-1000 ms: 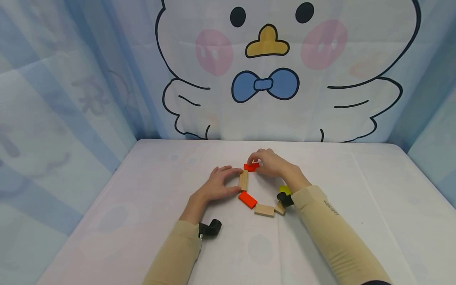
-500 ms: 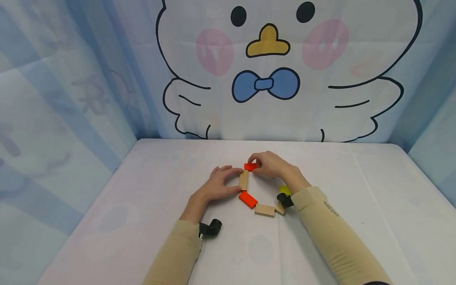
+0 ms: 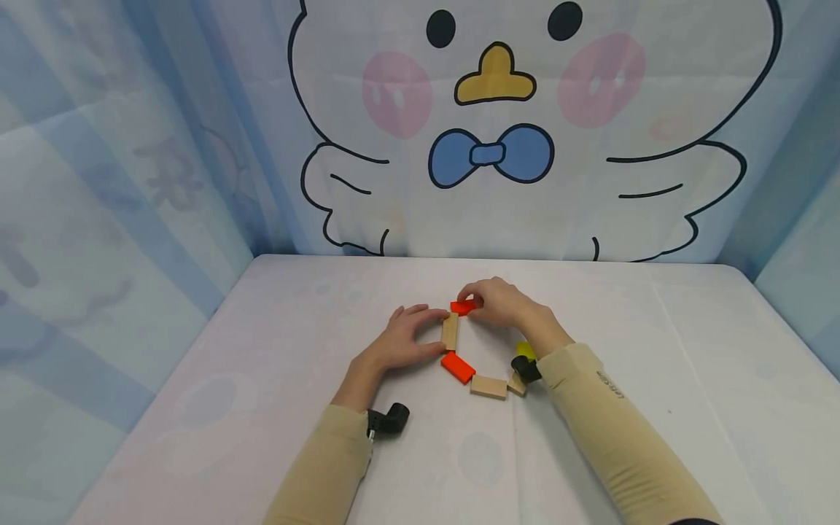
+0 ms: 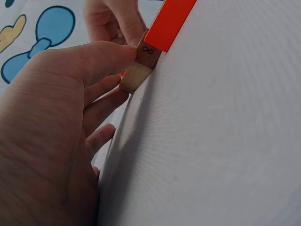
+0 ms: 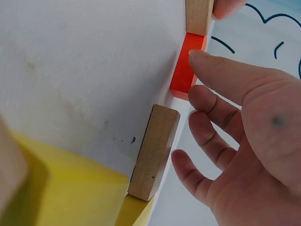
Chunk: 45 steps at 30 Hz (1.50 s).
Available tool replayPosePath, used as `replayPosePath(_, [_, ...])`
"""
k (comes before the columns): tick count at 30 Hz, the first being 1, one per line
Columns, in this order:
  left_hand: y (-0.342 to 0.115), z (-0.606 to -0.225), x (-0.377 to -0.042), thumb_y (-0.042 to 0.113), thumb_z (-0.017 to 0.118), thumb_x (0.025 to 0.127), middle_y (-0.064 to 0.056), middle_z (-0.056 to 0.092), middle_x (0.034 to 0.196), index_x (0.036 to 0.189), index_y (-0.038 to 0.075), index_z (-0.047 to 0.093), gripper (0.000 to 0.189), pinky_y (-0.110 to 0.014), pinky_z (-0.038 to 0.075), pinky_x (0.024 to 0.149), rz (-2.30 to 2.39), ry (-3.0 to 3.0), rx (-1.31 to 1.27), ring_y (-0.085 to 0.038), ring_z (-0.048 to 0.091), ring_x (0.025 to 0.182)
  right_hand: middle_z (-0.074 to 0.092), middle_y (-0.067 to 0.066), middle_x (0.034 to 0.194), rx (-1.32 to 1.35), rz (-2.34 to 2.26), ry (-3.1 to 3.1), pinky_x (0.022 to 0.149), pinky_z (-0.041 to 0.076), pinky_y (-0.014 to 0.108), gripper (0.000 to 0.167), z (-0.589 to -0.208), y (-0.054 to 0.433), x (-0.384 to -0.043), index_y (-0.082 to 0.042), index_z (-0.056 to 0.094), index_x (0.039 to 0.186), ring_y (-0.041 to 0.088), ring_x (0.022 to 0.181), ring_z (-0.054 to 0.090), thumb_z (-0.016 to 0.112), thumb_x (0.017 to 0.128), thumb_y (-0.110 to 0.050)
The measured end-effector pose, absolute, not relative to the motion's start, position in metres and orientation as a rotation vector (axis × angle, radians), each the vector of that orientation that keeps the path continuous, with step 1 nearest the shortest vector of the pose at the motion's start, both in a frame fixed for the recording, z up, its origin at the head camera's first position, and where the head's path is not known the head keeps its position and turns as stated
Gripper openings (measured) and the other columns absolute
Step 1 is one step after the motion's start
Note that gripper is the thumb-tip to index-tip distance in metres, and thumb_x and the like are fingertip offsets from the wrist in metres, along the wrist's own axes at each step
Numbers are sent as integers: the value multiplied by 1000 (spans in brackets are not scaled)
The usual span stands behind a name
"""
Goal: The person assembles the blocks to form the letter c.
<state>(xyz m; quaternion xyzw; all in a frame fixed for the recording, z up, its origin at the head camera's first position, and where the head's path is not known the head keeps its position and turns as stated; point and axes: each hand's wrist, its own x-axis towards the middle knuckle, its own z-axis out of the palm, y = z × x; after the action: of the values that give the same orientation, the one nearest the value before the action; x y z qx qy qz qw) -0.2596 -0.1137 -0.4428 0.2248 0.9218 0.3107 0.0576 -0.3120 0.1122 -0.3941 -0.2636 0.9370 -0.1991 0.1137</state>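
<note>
My left hand (image 3: 402, 341) holds a plain wooden block (image 3: 449, 332) by its two ends, thumb at the near end and index finger at the far end. A red block (image 3: 462, 308) lies just beyond it; in the right wrist view their ends meet. My right hand (image 5: 263, 117) pinches that red block, with the thumb on its near face. Against the near end of the wooden block sits a second red block (image 3: 458, 367). In the left wrist view the wooden block (image 4: 148, 55) bears a dark figure-eight mark.
The row curves on through a wooden block (image 3: 488, 387), a tilted wooden block (image 3: 517, 384) and a yellow block (image 3: 526, 350), partly behind the right wrist. Another wooden block (image 5: 155, 150) lies below the right hand. A printed curtain (image 3: 492, 211) hangs behind the white table (image 3: 262, 364).
The right hand's fingers have lowered and drawn in slightly around the far red block. The left hand and the other blocks in view stay as they were.
</note>
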Motion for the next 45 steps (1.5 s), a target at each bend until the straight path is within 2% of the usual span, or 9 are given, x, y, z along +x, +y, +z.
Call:
replayPosePath(5, [-113,-443,-259,35,68,92,-3,51,149,145,20,56,56,-52,3,121,940,2799,680,-28,30,146,64,9,105,-762,-591,2751,89,53,40,31,-393,113,-311,-12,68,127,27,95,56,66,97,-5])
replayPosePath(9, [-112,-443,-259,35,69,92,-3,51,149,145,20,56,56,-52,3,121,941,2799,660,-28,29,146,64,12,112,-755,-548,2766,90,54,43,30,-392,111,-312,-13,68,126,29,99,56,64,98,-5])
replayPosePath(16, [-112,-444,-260,36,68,92,-2,50,150,145,21,56,56,-52,3,122,929,2801,661,-27,30,146,63,11,109,-759,-461,2774,88,53,45,30,-390,109,-315,-15,67,126,29,99,56,64,97,-6])
replayPosePath(27, [-113,-445,-260,34,68,92,-3,52,148,145,20,56,56,-52,2,122,931,2794,687,-28,30,146,60,10,109,-713,-596,2668,70,54,29,30,-390,116,-323,-15,66,127,25,89,57,64,98,-9])
replayPosePath(30, [-113,-444,-260,33,69,92,-4,52,148,144,20,57,55,-52,3,121,932,2799,687,-28,31,145,60,9,106,-709,-646,2648,70,52,30,29,-387,119,-326,-15,66,127,24,87,56,65,99,-15])
replayPosePath(38, [-116,-444,-259,34,69,92,-4,51,149,144,21,56,55,-52,3,121,933,2790,663,-28,30,146,60,9,104,-694,-780,2673,83,50,38,35,-386,123,-331,-9,62,130,26,94,55,66,98,-24])
replayPosePath(41, [-116,-444,-260,34,68,92,-4,52,148,145,20,56,56,-52,3,121,945,2784,687,-29,30,146,61,9,101,-692,-816,2695,81,50,36,36,-391,122,-331,-6,62,129,25,91,56,66,98,-24])
replayPosePath(45, [-116,-443,-261,35,68,92,-4,52,148,145,19,55,57,-52,3,121,946,2788,709,-29,30,146,61,9,99,-666,-837,2718,71,51,32,34,-394,119,-329,-5,62,126,23,78,57,65,99,-25])
